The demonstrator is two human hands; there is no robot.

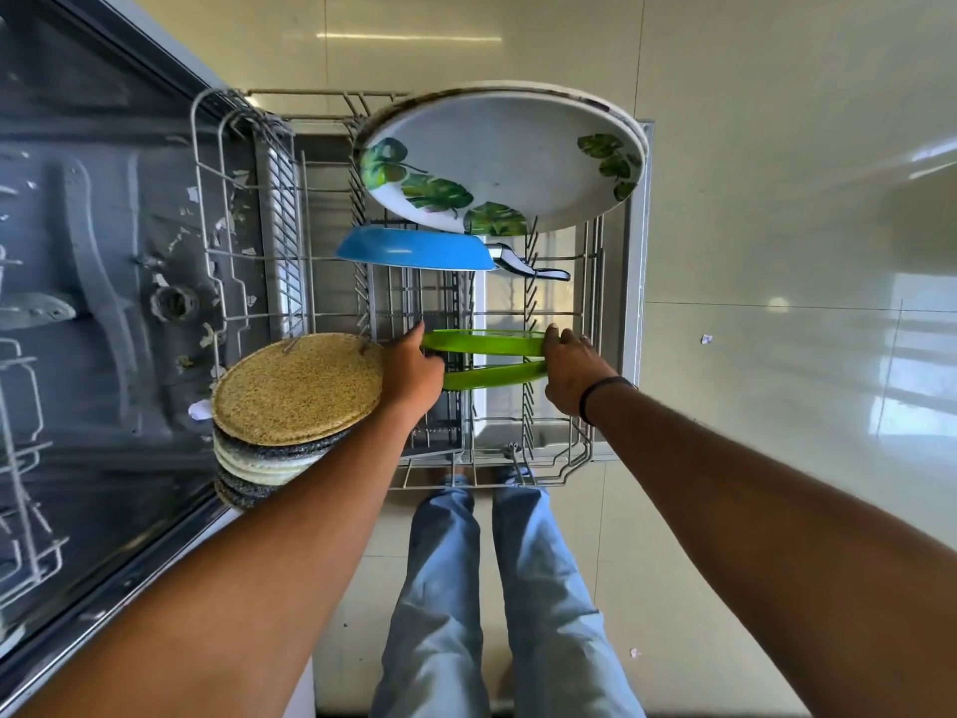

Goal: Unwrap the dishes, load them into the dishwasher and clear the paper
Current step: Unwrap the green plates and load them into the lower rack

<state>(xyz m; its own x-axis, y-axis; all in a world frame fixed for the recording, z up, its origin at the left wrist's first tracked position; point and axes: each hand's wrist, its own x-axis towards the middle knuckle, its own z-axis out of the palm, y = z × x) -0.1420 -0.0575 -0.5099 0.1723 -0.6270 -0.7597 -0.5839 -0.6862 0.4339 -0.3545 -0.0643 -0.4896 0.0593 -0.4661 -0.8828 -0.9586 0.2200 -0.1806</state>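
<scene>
Both hands grip the green plates (pixel 484 357) standing on edge in the pulled-out lower rack (pixel 580 448). With my left hand (pixel 411 367) I hold their left rims, fingers curled down around the edges; with my right hand (pixel 569 370) I hold the right rims, fingertips hooked over the top of the far plate. I count two green plates, one just behind the other, seated between the rack tines near the front.

Farther back in the same rack, a blue pan (pixel 414 248) stands on edge with its handle pointing right. Behind it, a large white platter with green leaf prints (pixel 499 158) leans against the rear tines.

At the rack's left front corner, a stack of round speckled plates (pixel 290 406) sits tilted; the top one is tan, with grey and pale ones below.

To the left is the open dishwasher tub (pixel 93 251). Small scraps of paper (pixel 706 338) lie on the tiled floor.
</scene>
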